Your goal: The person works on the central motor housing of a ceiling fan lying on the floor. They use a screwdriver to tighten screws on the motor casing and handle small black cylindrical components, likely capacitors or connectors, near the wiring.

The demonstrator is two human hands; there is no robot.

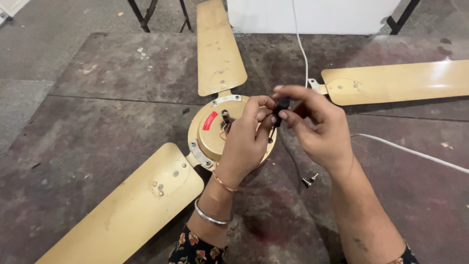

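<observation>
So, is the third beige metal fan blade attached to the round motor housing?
No, the third beige metal fan blade lies apart from the round motor housing.

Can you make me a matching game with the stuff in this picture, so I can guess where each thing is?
Things:
1. small black part
2. loose screws
3. white cable
4. detached fan blade

Places:
A. lying on the table beside the right wrist
B. pinched between the fingertips of the left hand and right hand
C. lying apart from the motor hub, on the right
D. trailing across the table toward the right edge

Pairs: 1-B, 2-A, 3-D, 4-C
</observation>
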